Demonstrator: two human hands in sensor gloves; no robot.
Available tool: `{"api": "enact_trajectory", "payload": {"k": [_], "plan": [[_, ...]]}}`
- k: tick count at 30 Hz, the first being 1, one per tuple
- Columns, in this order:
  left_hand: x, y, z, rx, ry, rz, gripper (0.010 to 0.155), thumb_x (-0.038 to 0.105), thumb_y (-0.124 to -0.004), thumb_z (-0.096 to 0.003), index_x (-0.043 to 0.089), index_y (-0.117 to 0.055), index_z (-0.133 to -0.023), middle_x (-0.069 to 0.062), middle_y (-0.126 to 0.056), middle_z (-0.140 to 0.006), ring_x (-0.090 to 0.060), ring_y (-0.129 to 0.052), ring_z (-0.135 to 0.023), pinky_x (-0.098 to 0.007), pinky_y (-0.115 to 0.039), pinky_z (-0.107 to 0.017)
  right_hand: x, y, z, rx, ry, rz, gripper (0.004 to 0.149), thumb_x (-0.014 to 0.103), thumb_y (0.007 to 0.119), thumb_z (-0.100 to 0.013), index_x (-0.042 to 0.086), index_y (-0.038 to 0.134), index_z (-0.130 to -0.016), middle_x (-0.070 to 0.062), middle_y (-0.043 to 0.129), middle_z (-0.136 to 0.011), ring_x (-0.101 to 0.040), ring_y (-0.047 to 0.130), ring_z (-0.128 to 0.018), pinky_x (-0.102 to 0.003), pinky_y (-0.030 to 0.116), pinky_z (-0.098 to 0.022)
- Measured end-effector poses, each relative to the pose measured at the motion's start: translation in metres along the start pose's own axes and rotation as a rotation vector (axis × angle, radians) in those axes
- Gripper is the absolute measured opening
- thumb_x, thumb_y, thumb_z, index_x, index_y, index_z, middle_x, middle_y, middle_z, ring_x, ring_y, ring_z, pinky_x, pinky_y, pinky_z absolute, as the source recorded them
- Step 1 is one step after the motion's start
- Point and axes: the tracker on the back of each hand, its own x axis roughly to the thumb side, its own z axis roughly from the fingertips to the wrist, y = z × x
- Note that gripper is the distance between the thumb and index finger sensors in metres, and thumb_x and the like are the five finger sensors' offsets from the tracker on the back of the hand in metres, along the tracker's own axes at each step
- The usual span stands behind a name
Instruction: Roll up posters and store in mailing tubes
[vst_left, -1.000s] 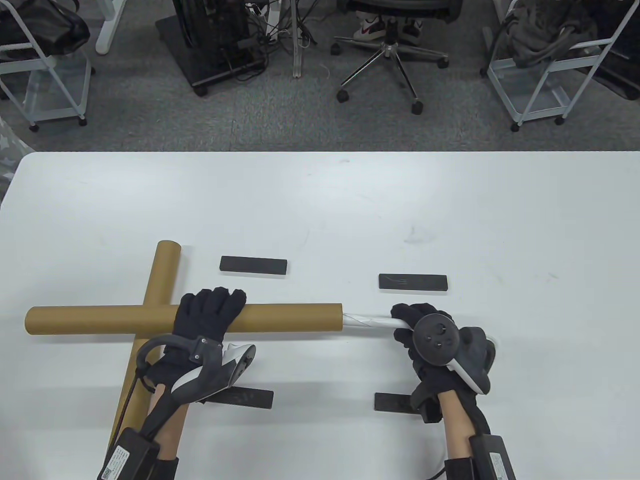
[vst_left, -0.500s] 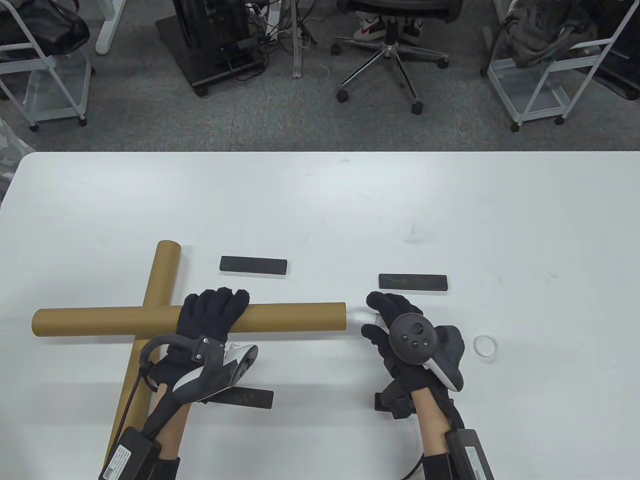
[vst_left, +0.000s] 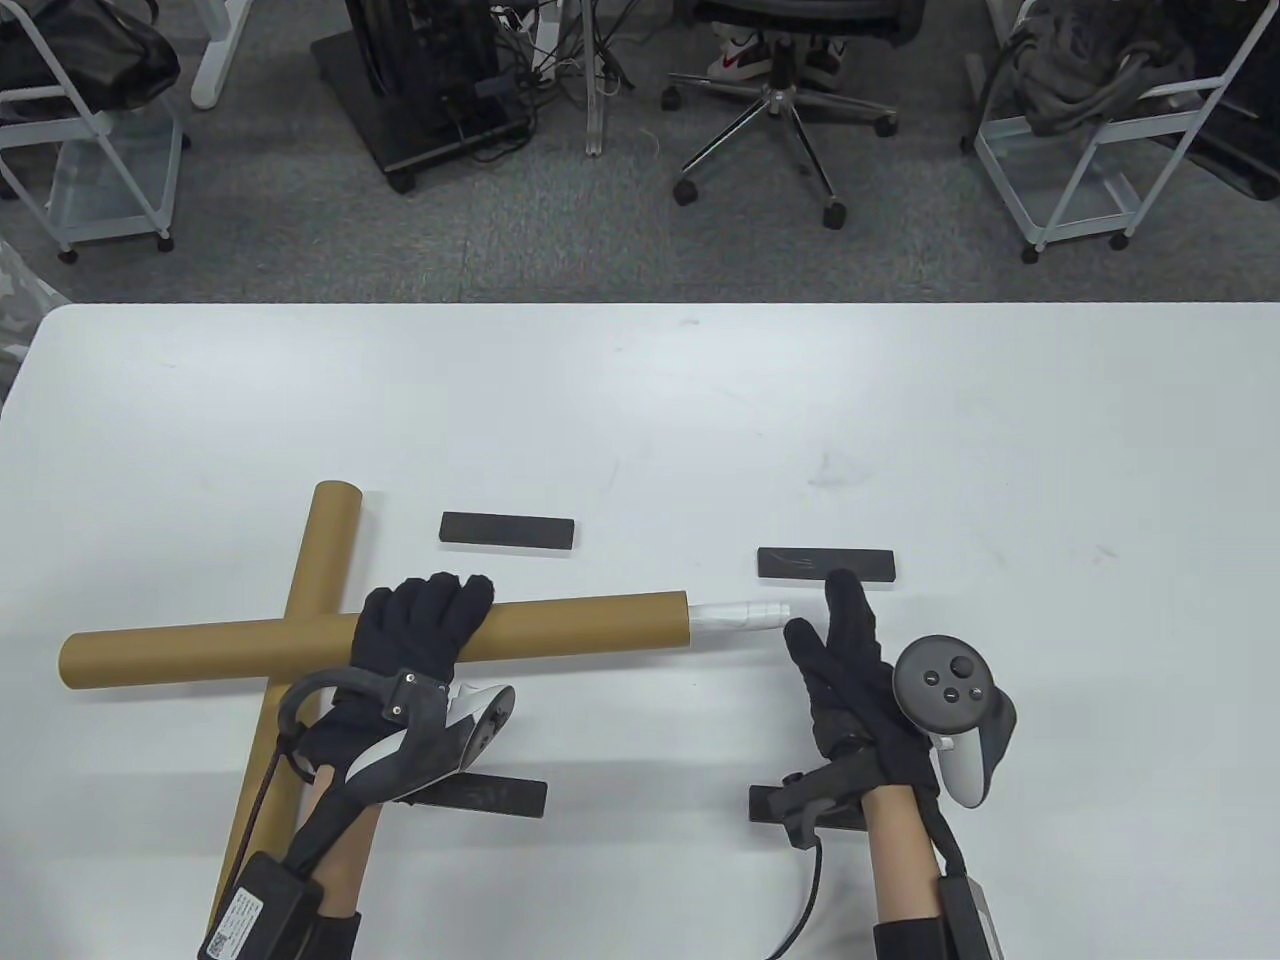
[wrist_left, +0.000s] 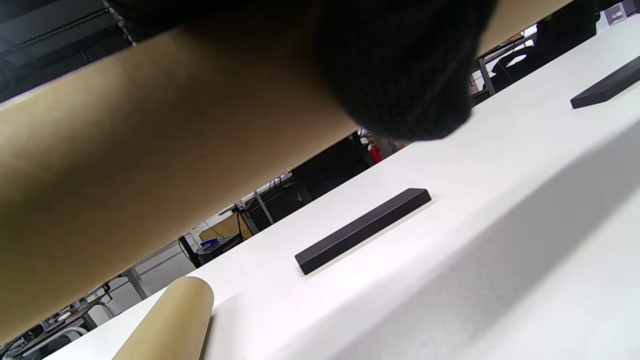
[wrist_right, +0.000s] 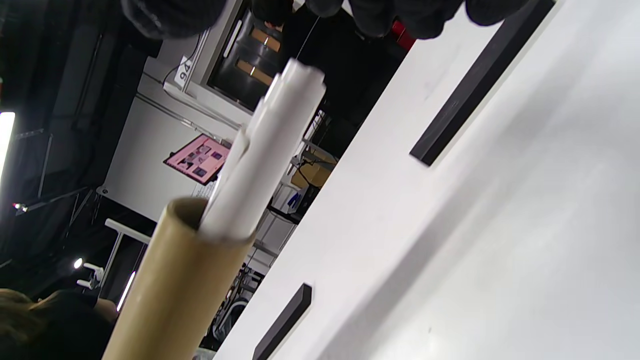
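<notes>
Near the bottom middle, the flat right hand (vst_left: 850, 670) should push the rolled poster (vst_left: 740, 614) straight into the mailing tube (vst_left: 560, 630) the left hand (vst_left: 420, 630) grips.

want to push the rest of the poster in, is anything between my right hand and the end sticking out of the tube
Nothing visible. The right hand is open, just right of the rolled poster's free end, with only bare table between. The nearest black bar lies farther back, off that line. The left hand grips the mailing tube.
</notes>
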Motion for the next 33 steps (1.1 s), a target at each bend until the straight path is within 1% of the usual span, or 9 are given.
{"api": "enact_trajectory", "payload": {"k": [5,6,9,13,16,20,26,29,33], "plan": [[-0.001,0.000,0.000,-0.008,0.002,0.001,0.089,0.037,-0.086,-0.0401,0.031,-0.040,-0.116,0.003,-0.061,-0.117,-0.024,-0.080,-0.105,-0.046,-0.071,-0.082,0.017,0.031,-0.001,0.078,-0.047,-0.001,0.088,0.046,0.055,-0.055,-0.011,0.021,-0.112,-0.043,0.025,-0.117,-0.067,0.033,-0.101,-0.075,0.038,-0.068],[-0.001,0.000,0.000,-0.009,0.002,0.000,0.089,0.037,-0.086,-0.0401,0.031,-0.040,-0.116,0.003,-0.061,-0.117,-0.023,-0.080,-0.105,-0.046,-0.071,-0.082,0.021,0.040,-0.001,0.098,-0.058,-0.008,0.088,0.046,0.055,-0.055,-0.011,0.022,-0.112,-0.043,0.025,-0.117,-0.067,0.033,-0.101,-0.075,0.038,-0.068],[-0.001,0.000,0.000,-0.012,0.001,0.001,0.089,0.037,-0.086,-0.0401,0.031,-0.040,-0.116,0.003,-0.061,-0.117,-0.024,-0.080,-0.105,-0.046,-0.071,-0.082,0.029,0.056,-0.001,0.139,-0.077,0.016,0.088,0.046,0.055,-0.055,-0.011,0.021,-0.112,-0.043,0.025,-0.117,-0.066,0.033,-0.102,-0.075,0.038,-0.068],[0.000,0.000,0.000,-0.015,-0.001,0.007,0.089,0.037,-0.086,-0.0401,0.031,-0.040,-0.116,0.003,-0.061,-0.117,-0.024,-0.080,-0.105,-0.046,-0.072,-0.082,0.034,0.070,-0.002,0.172,-0.090,0.020,0.088,0.047,0.055,-0.055,-0.011,0.021,-0.112,-0.043,0.026,-0.117,-0.066,0.034,-0.102,-0.075,0.039,-0.068],[0.000,0.000,0.000,-0.013,-0.001,0.008,0.089,0.038,-0.086,-0.0401,0.031,-0.040,-0.116,0.003,-0.061,-0.117,-0.023,-0.080,-0.104,-0.046,-0.072,-0.082,0.035,0.075,-0.002,0.195,-0.093,0.001,0.088,0.047,0.055,-0.055,-0.011,0.022,-0.112,-0.043,0.027,-0.117,-0.066,0.035,-0.102,-0.075,0.040,-0.068],[0.000,0.000,-0.001,-0.011,0.000,0.008,0.089,0.038,-0.086,-0.0402,0.030,-0.040,-0.116,0.003,-0.061,-0.117,-0.023,-0.080,-0.104,-0.046,-0.072,-0.082,0.036,0.076,-0.003,0.194,-0.096,0.003,0.088,0.047,0.055,-0.055,-0.011,0.023,-0.112,-0.042,0.027,-0.117,-0.066,0.036,-0.102,-0.075,0.041,-0.068],[0.000,0.000,0.000,-0.012,-0.001,0.009,0.089,0.038,-0.086,-0.0404,0.030,-0.040,-0.117,0.003,-0.061,-0.117,-0.024,-0.080,-0.104,-0.046,-0.072,-0.082,0.035,0.072,-0.004,0.179,-0.089,0.002,0.087,0.046,0.056,-0.055,-0.010,0.024,-0.112,-0.042,0.029,-0.118,-0.066,0.037,-0.102,-0.075,0.041,-0.068],[0.000,0.000,0.000,-0.012,0.001,0.008,0.089,0.038,-0.086,-0.0404,0.030,-0.040,-0.117,0.003,-0.061,-0.117,-0.024,-0.080,-0.104,-0.046,-0.072,-0.082,0.033,0.062,-0.005,0.143,-0.057,0.028,0.085,0.044,0.058,-0.055,-0.009,0.026,-0.113,-0.041,0.030,-0.118,-0.067,0.039,-0.101,-0.076,0.042,-0.068],[-0.002,-0.002,-0.001,-0.020,0.007,0.011,0.089,0.038,-0.086,-0.0405,0.030,-0.040,-0.117,0.003,-0.061,-0.117,-0.024,-0.080,-0.104,-0.046,-0.072,-0.081,0.028,0.034,-0.007,0.084,-0.004,0.118,0.083,0.042,0.063,-0.055,-0.008,0.030,-0.113,-0.041,0.036,-0.117,-0.067,0.044,-0.101,-0.077,0.045,-0.067]]}}
